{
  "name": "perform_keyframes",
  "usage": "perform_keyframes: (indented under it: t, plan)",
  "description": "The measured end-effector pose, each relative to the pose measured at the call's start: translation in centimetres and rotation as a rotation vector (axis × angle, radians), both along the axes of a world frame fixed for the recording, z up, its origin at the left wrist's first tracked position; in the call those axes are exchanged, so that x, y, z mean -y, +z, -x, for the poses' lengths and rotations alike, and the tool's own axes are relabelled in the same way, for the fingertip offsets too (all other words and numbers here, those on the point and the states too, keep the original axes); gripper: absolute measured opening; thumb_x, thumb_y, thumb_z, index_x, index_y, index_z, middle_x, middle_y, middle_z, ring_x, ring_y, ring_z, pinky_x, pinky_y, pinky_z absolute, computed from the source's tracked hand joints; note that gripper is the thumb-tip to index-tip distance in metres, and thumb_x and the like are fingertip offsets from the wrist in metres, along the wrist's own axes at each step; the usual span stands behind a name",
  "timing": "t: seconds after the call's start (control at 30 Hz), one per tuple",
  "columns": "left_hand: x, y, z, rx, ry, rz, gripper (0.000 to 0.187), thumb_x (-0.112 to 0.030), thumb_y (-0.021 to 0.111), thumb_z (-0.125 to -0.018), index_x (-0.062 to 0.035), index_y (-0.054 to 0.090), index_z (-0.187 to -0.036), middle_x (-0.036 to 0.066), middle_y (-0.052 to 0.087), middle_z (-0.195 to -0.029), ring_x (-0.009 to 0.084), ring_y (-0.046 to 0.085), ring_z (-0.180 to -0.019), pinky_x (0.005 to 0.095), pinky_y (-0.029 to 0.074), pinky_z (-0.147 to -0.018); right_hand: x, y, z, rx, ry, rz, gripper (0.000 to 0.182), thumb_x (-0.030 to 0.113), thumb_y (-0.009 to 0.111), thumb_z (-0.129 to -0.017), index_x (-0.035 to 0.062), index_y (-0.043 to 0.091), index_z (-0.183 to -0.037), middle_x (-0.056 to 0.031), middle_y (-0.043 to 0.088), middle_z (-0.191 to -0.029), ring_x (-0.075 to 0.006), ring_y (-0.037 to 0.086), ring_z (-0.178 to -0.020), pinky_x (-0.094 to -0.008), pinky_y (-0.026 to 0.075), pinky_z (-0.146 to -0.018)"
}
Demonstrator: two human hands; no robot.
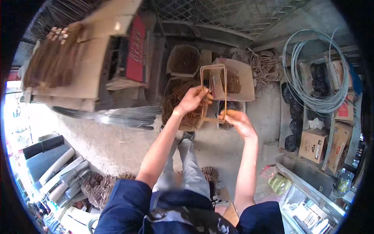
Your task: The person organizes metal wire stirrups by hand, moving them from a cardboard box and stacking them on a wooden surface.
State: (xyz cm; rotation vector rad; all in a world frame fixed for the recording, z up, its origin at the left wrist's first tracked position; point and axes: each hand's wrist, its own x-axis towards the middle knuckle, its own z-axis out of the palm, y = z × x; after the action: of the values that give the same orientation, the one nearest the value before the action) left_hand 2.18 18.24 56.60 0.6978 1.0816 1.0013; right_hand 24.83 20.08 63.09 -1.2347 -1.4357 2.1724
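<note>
A rectangular rebar stirrup (226, 86), thin and brownish, is held up in front of me by both hands. My left hand (192, 100) closes its fingers round the left side bar. Lower down, my right hand (239, 123) pinches the right side bar near the bottom corner. Behind the stirrup stands an open cardboard box (244, 80) with more bent wire pieces in it. Beneath my left hand is a bin of rusty bent wire (175, 91), partly hidden by the hand.
Another bin (183, 62) sits farther back. Bundled rods (54, 58) lie on cardboard at the upper left. A wire coil (317, 72) hangs at the right above cartons (313, 146). Rolls of mesh (48, 163) lie lower left; a glass case (307, 210) stands lower right.
</note>
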Motion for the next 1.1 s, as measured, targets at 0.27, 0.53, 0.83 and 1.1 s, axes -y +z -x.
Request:
perform_keyframes:
  t: [0.27, 0.53, 0.83, 1.1]
  plan:
    - [-2.1, 21.8, 3.2, -0.357, -0.048, -0.251, 0.029, -0.025, 0.043, -0.093, -0.0002, 0.053, -0.102, 0.007, 0.063, -0.090, 0.0145, 0.062, -0.079, 0.0271, 0.049, -0.066, -0.2, 17.0, 2.3, -0.117, -0.096, -0.266, 0.025, 0.015, 0.057, -0.085, -0.0033, 0.059, -0.102, -0.0077, 0.064, -0.090, -0.0113, 0.058, -0.087, -0.0231, 0.042, -0.082]
    - [-0.3, 34.5, 10.4, -0.155, 0.014, -0.288, 0.032, -0.026, 0.041, -0.093, -0.0004, 0.052, -0.107, 0.008, 0.062, -0.095, 0.0172, 0.063, -0.085, 0.0307, 0.050, -0.077, 0.1, 29.6, 11.1, -0.657, -0.117, -0.098, 0.020, 0.015, 0.052, -0.088, -0.0018, 0.057, -0.095, -0.0064, 0.060, -0.079, -0.0221, 0.060, -0.088, -0.0294, 0.045, -0.082]
    - [2.2, 35.6, 24.5, -0.197, -0.020, -0.185, 0.045, -0.036, 0.045, -0.090, 0.0040, 0.053, -0.108, 0.016, 0.060, -0.100, 0.0239, 0.060, -0.092, 0.0329, 0.051, -0.081, 0.8, 34.8, 27.0, -0.589, 0.026, -0.119, 0.021, 0.017, 0.053, -0.087, -0.0019, 0.058, -0.096, -0.0079, 0.061, -0.082, -0.0187, 0.062, -0.081, -0.0308, 0.049, -0.076]
    - [5.3, 37.7, 36.8, -0.511, -0.042, -0.193, 0.077, -0.058, 0.026, -0.088, 0.0083, 0.033, -0.127, 0.025, 0.046, -0.122, 0.0313, 0.048, -0.112, 0.0372, 0.038, -0.096, 3.9, 34.2, 39.4, -0.271, 0.023, -0.289, 0.022, 0.017, 0.059, -0.083, -0.0036, 0.061, -0.091, -0.0118, 0.064, -0.082, -0.0177, 0.062, -0.076, -0.0296, 0.051, -0.072]
